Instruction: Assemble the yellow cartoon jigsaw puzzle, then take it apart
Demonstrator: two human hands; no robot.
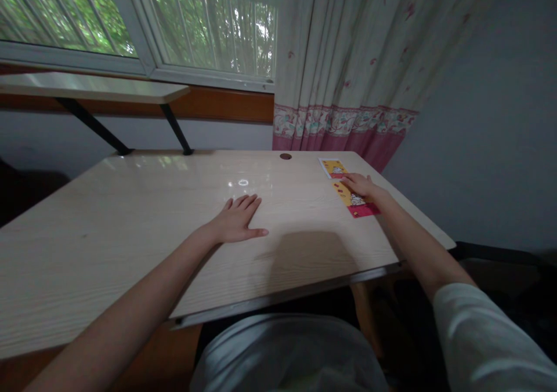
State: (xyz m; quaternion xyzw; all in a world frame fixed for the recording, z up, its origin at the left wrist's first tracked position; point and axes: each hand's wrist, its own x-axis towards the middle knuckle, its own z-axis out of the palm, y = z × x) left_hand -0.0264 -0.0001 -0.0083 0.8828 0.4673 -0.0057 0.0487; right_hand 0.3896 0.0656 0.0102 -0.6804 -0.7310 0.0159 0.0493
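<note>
My left hand lies palm down on the pale wooden desk, fingers stretched out and thumb spread to the right, with nothing in it. Toward the desk's right side, my right hand has its fingers closed at the upper part of a yellow and red paper envelope with a white cartoon figure. The palm and fingers cover part of that envelope. Just beyond the fingertips lies a second envelope, similar in print, with a white margin along its far and left edges.
A raised shelf on black legs stands at the back left of the desk. A round brown cable hole sits near the back edge. Behind are a barred window and a flowered curtain; a wall rises at right.
</note>
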